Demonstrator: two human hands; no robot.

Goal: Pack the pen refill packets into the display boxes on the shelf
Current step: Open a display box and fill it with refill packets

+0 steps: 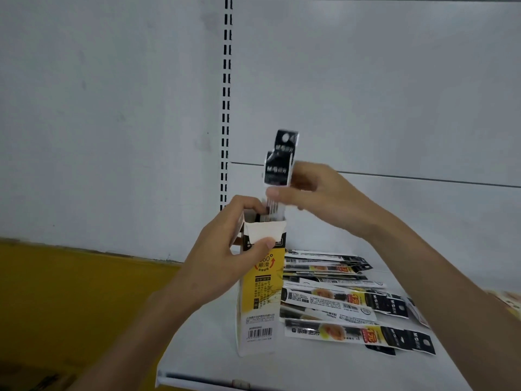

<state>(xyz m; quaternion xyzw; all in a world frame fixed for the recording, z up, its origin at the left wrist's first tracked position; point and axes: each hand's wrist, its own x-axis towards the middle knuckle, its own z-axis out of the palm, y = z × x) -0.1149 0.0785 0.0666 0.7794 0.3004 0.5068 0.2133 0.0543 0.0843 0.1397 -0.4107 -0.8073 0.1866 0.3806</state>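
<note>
Refill packets (279, 168) pinched by my right hand (324, 194), lower ends hidden in the box (260, 300) my left hand (222, 249) grips.

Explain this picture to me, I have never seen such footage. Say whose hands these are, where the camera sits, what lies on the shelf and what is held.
There is no machine here: these are a person's two bare hands, filmed by one wide-angle camera worn on the head, looking forward and down. The left hand grips a tall yellow-and-white cardboard display box near its open top; it stands on a white shelf. The right hand pinches at least two long black-topped plastic refill packets, upright, their lower ends inside the box's opening. Right of the box, a loose pile of similar flat packets lies on the shelf. Behind is a plain white back panel.
</note>
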